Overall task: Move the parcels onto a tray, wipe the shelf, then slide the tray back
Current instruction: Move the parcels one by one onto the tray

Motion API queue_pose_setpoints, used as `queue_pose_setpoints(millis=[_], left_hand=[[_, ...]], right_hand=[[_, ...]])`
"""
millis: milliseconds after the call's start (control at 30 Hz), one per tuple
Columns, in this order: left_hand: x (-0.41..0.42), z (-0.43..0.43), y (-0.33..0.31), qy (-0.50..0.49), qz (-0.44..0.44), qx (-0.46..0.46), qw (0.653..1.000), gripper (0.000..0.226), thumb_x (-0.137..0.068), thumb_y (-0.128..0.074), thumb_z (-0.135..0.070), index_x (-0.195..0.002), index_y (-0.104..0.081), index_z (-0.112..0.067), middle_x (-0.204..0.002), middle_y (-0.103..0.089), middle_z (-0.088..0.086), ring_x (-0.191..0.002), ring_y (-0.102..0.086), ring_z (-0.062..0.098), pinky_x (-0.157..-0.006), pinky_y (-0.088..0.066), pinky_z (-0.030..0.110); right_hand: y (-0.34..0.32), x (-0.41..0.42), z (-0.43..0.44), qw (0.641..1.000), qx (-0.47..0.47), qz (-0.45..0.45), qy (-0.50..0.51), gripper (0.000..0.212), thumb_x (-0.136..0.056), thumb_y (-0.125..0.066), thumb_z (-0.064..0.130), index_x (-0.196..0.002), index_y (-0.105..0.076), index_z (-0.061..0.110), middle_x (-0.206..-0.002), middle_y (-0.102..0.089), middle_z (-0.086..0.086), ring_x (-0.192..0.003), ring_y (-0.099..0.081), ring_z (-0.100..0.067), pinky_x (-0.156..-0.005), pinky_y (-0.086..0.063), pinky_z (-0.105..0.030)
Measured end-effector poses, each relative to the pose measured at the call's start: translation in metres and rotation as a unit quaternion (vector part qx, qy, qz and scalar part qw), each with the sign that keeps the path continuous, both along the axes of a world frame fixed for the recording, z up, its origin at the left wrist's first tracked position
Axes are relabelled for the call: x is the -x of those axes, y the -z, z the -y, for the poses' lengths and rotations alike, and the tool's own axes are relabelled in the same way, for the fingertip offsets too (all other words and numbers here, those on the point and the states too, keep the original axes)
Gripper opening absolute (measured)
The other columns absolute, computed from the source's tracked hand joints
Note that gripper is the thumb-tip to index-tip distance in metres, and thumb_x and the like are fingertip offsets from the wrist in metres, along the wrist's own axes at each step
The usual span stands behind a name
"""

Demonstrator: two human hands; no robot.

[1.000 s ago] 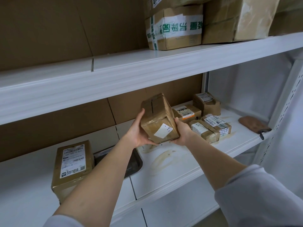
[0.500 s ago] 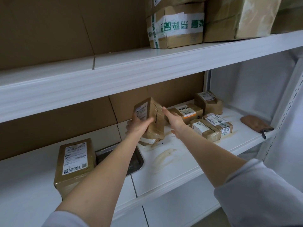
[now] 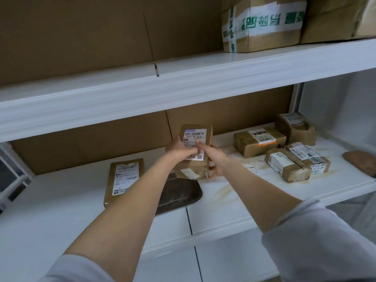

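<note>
**Parcel upright at tray corner, two-hand hold**

Left hand [image 3: 179,150] grips the held parcel [image 3: 195,137] on its left side; right hand [image 3: 214,162] wraps its right edge. The parcel stands on end over the tray's [image 3: 180,195] far right corner; contact unclear. A flat parcel [image 3: 124,177] lies at the tray's left.

Left hand [image 3: 176,149], right hand [image 3: 214,160] gripping upright parcel [image 3: 195,132] at tray [image 3: 179,193] edge, stained shelf [image 3: 234,202]

Behind the white metal shelving unit [image 3: 183,88] stand flat brown cardboard sheets [image 3: 81,37] (seams show between them); a plain white wall [image 3: 335,102] closes the right side.
</note>
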State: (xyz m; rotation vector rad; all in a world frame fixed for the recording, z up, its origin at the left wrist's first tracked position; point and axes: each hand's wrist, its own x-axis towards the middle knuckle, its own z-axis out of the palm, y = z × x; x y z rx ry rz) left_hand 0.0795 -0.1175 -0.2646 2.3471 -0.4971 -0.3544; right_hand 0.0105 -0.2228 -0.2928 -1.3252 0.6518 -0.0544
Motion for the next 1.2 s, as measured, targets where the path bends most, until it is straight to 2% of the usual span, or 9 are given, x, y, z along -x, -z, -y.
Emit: queue_pose_setpoints(millis=[167,233,333,433,600,667,767,933,1200], left_hand=[[-0.018,-0.034,-0.004,-0.108,0.005,0.042,0.993,0.043,-0.096,-0.050,-0.028,-0.134,-0.047,-0.010,-0.120,-0.060,0.006,-0.091,-0.055,0.016,-0.071,-0.046,0.026],[-0.026,-0.051,-0.002,-0.138,0.043,0.026,0.989,0.022,-0.096,-0.049,-0.027,-0.106,-0.062,-0.013,-0.102,-0.061,0.003,-0.080,-0.055,0.013,-0.071,-0.047,0.027],[-0.033,-0.067,0.002,-0.153,0.081,-0.040,0.984,0.026,-0.095,-0.047,-0.026,-0.076,-0.059,-0.015,-0.090,-0.064,0.003,-0.069,-0.056,0.014,-0.065,-0.047,0.029],[-0.037,-0.086,0.009,-0.175,0.083,-0.119,0.974,0.027,-0.094,-0.045,-0.028,-0.092,-0.064,-0.008,-0.102,-0.067,0.008,-0.087,-0.064,0.025,-0.068,-0.049,0.030],[-0.038,-0.100,0.020,-0.151,0.056,-0.194,0.968,0.027,-0.097,-0.040,-0.016,-0.105,-0.060,-0.001,-0.089,-0.060,0.009,-0.082,-0.060,0.023,-0.068,-0.043,0.029],[-0.039,-0.102,0.026,-0.146,0.039,-0.194,0.969,0.027,-0.097,-0.039,-0.014,-0.109,-0.058,0.000,-0.099,-0.062,0.012,-0.090,-0.060,0.024,-0.070,-0.042,0.029],[-0.041,-0.103,0.034,-0.148,0.040,-0.198,0.968,0.024,-0.097,-0.039,-0.014,-0.109,-0.055,-0.003,-0.116,-0.061,0.016,-0.105,-0.059,0.029,-0.075,-0.044,0.032],[-0.044,-0.104,0.036,-0.135,0.053,-0.225,0.963,0.022,-0.096,-0.038,-0.014,-0.100,-0.057,-0.004,-0.111,-0.063,0.018,-0.096,-0.061,0.028,-0.079,-0.049,0.035],[-0.053,-0.097,0.044,-0.121,0.069,-0.252,0.958,0.025,-0.095,-0.042,-0.019,-0.107,-0.060,-0.006,-0.094,-0.060,0.009,-0.086,-0.058,0.023,-0.069,-0.046,0.031]], right_hand=[[0.005,-0.012,-0.021,0.999,-0.017,0.009,-0.040,0.023,-0.086,-0.068,0.034,-0.103,-0.054,0.027,-0.092,-0.064,-0.002,-0.077,-0.057,-0.020,-0.075,-0.049,-0.045],[0.007,-0.021,-0.034,0.998,-0.020,0.004,-0.063,0.031,-0.084,-0.070,0.034,-0.109,-0.054,0.027,-0.093,-0.064,-0.002,-0.080,-0.058,-0.022,-0.070,-0.050,-0.044],[0.016,-0.031,-0.044,0.996,-0.004,-0.013,-0.083,0.048,-0.080,-0.073,0.037,-0.121,-0.053,0.025,-0.102,-0.065,-0.004,-0.089,-0.060,-0.026,-0.085,-0.050,-0.053],[0.027,-0.037,-0.056,0.993,0.009,-0.043,-0.107,0.052,-0.078,-0.074,0.040,-0.121,-0.053,0.022,-0.106,-0.064,-0.007,-0.093,-0.060,-0.029,-0.085,-0.049,-0.054],[0.043,-0.044,-0.063,0.988,0.023,-0.084,-0.128,0.056,-0.074,-0.077,0.042,-0.121,-0.055,0.019,-0.112,-0.063,-0.011,-0.099,-0.058,-0.033,-0.088,-0.046,-0.056],[0.046,-0.047,-0.065,0.988,0.022,-0.089,-0.127,0.052,-0.077,-0.075,0.040,-0.120,-0.055,0.018,-0.111,-0.063,-0.011,-0.096,-0.058,-0.033,-0.082,-0.047,-0.052],[0.053,-0.051,-0.068,0.988,0.029,-0.092,-0.122,0.052,-0.078,-0.074,0.037,-0.122,-0.054,0.017,-0.117,-0.063,-0.011,-0.107,-0.059,-0.034,-0.096,-0.044,-0.058],[0.058,-0.059,-0.073,0.994,0.017,-0.061,-0.084,0.034,-0.090,-0.064,0.019,-0.123,-0.057,0.012,-0.108,-0.068,-0.011,-0.095,-0.065,-0.028,-0.072,-0.053,-0.042],[0.057,-0.064,-0.076,0.996,0.060,-0.026,-0.065,0.055,-0.092,-0.062,0.019,-0.141,-0.043,0.008,-0.130,-0.060,-0.015,-0.115,-0.059,-0.029,-0.100,-0.047,-0.040]])
